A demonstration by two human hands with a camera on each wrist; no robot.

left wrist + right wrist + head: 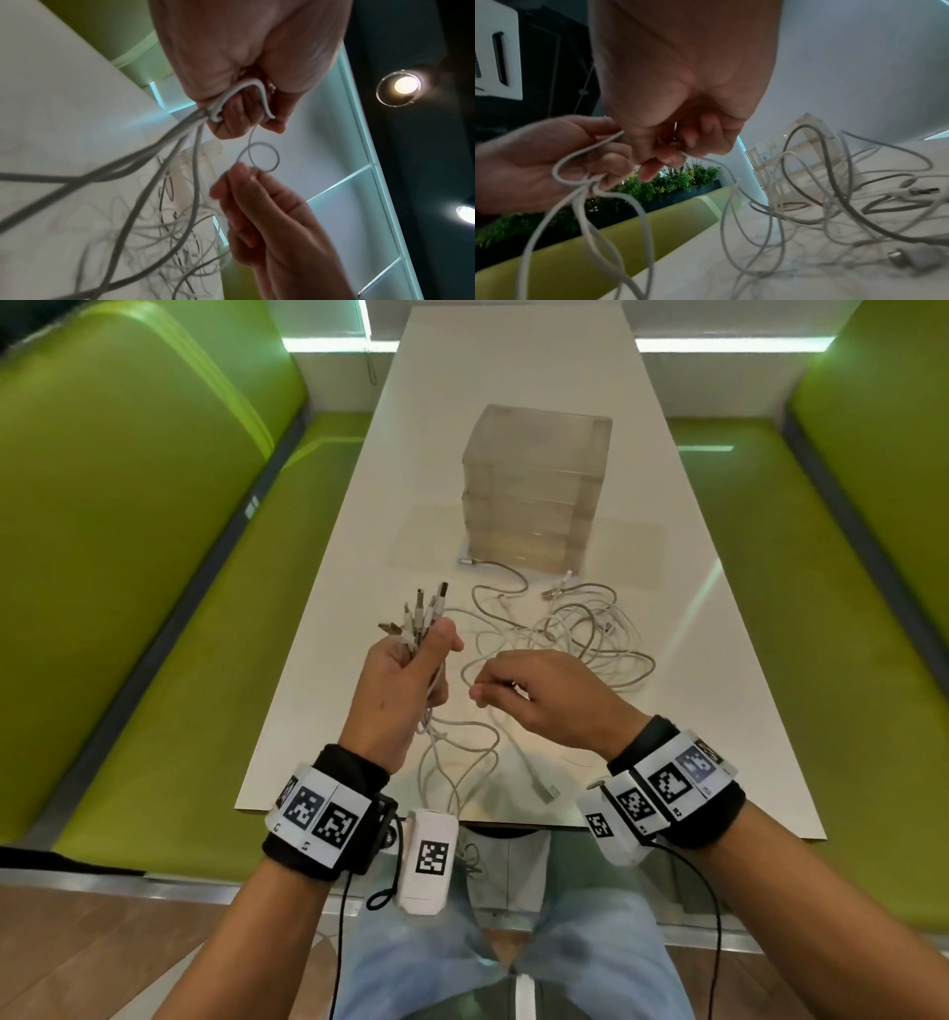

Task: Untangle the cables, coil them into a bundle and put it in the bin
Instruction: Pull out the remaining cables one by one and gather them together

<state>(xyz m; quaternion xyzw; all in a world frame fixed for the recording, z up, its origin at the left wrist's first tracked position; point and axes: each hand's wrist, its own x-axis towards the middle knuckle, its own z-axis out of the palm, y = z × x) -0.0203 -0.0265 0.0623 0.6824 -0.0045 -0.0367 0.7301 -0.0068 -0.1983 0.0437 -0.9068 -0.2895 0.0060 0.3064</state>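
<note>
Table (513, 377), white and long, carries everything; we place the rest against the clear bin (534, 490) standing mid-table. The bin looks empty as far as we can tell through its walls, so the final step is not done. Just in front of the bin and a little to its right lies the loose heap of white cables (580, 629), still looped over one another; we judge untangling only partly done. Nearer to us than the bin, and to its left, the left hand (405, 675) is raised off the table, fingers curled round a gathered sheaf of plug ends (421, 608) that fan upward, with the cords trailing down to the near table edge. Beside it, also on our side of the bin, the right hand (539, 695) pinches a single thin strand between thumb and fingertips (244, 172); a small loop (259, 156) sits just above the pinch. We read this as freeing one cable at a time. Coiling has not begun.
</note>
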